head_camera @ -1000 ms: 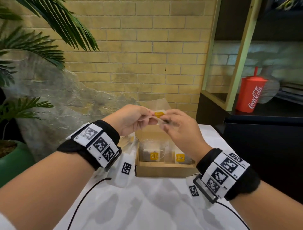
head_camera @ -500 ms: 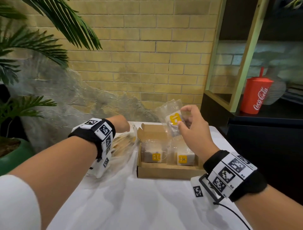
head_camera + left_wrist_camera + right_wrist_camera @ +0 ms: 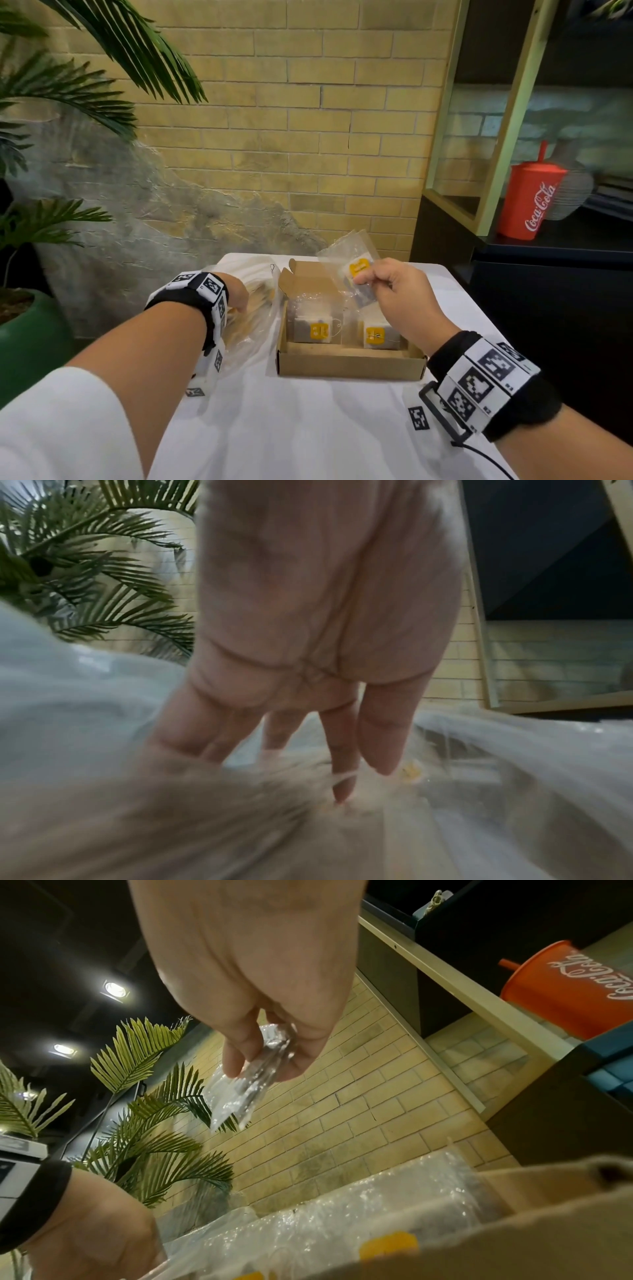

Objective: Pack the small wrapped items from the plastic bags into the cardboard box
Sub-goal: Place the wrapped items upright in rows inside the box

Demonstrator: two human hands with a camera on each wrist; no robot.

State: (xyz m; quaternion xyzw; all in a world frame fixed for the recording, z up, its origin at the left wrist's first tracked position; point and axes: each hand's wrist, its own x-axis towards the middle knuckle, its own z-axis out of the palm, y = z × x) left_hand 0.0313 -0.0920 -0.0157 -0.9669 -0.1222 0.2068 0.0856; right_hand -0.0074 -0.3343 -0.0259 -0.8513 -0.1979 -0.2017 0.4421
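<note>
From the head view, my right hand (image 3: 394, 294) pinches a clear wrapped item (image 3: 356, 274) with a yellow label above the open cardboard box (image 3: 349, 366) on the white tabletop (image 3: 308, 428), where two rows of wrapped items (image 3: 313, 325) already stand, while my left hand (image 3: 236, 294) reaches into the plastic bag (image 3: 253, 329) just left of the box. At my left wrist, my fingers (image 3: 380, 739) are straight, pushing into the blurred bag contents, gripping nothing I can make out. At my right wrist, thumb and fingers pinch the crinkled wrapper (image 3: 240, 1093).
</note>
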